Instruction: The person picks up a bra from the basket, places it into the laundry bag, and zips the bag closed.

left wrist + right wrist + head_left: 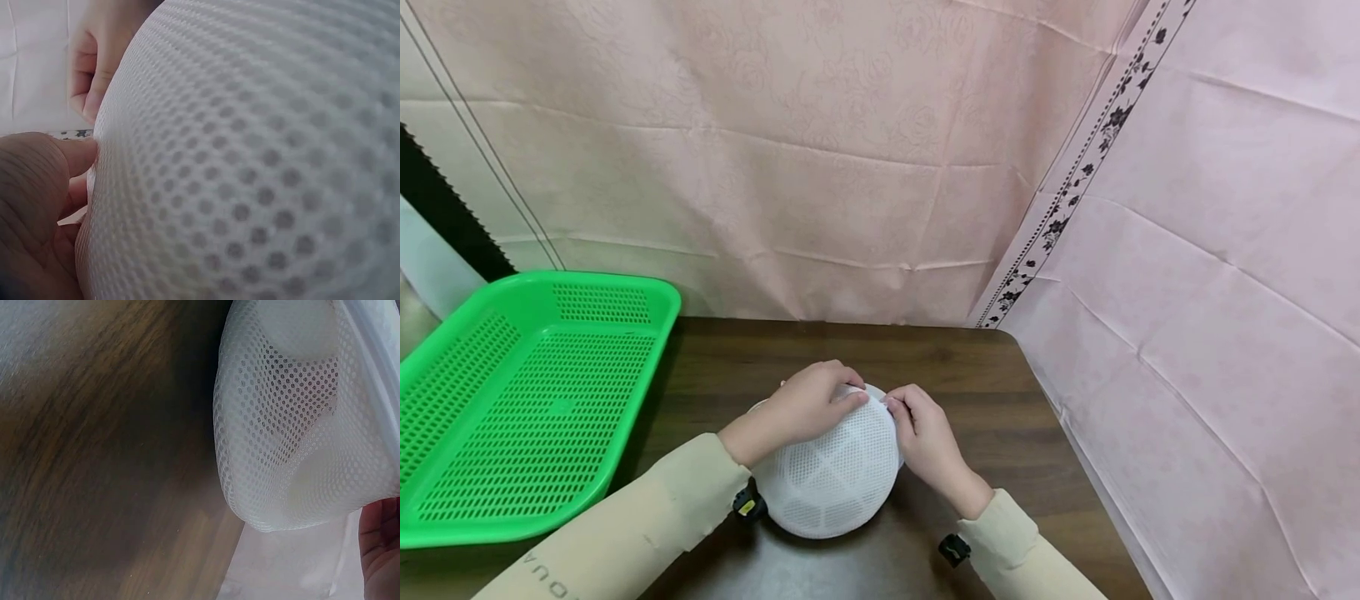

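A round, domed white mesh laundry bag, its fabric dotted with fine even holes and crossed by pale seams, sat on the dark wood-grain table at about 6 o'clock in the head view, with a green perforated plastic tray at 9 o'clock and creased pink cloth hung behind. The left hand curled over the bag's far rim and gripped it, while the right hand pinched the same rim just beside it. Both wrist views were blurred and filled by mesh, so what lay inside the bag could not be made out.
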`<state>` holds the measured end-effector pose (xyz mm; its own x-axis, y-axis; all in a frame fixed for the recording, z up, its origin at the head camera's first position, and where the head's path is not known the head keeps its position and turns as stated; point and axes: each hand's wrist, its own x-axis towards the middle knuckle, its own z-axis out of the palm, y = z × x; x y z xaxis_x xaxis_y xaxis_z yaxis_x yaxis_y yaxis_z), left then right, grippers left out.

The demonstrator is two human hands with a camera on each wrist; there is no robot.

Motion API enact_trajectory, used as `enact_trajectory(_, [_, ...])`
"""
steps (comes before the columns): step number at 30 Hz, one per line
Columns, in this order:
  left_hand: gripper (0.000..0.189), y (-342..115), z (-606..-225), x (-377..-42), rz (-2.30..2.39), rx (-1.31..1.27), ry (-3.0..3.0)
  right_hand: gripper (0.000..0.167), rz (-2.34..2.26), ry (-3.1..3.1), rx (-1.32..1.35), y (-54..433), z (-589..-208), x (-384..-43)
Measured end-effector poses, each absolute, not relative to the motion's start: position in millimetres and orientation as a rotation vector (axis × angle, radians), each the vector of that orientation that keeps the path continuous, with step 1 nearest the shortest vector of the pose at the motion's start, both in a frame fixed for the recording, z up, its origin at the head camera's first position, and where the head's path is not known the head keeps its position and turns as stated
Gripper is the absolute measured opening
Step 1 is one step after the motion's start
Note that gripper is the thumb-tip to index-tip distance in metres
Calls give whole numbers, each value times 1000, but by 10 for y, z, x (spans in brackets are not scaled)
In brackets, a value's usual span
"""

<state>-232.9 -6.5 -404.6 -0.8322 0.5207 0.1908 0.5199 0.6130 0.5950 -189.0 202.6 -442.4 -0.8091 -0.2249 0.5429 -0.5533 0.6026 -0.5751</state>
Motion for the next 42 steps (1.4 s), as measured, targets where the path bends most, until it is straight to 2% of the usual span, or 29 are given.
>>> enact_trajectory(11, [18,-34,-4077,-2315,1034,903,2808,5,1071,-2413,640,2010,-4434,-1882])
enact_trajectory(30, [21,-152,-4292,-2480,1053,751,2795,6,998,-2419,653,2033,-4491,-1870])
enact_trajectory(42, [21,-155,-4270,-2449,1076,734,2790,6,1028,-2453,621,2021,-4490,-1865])
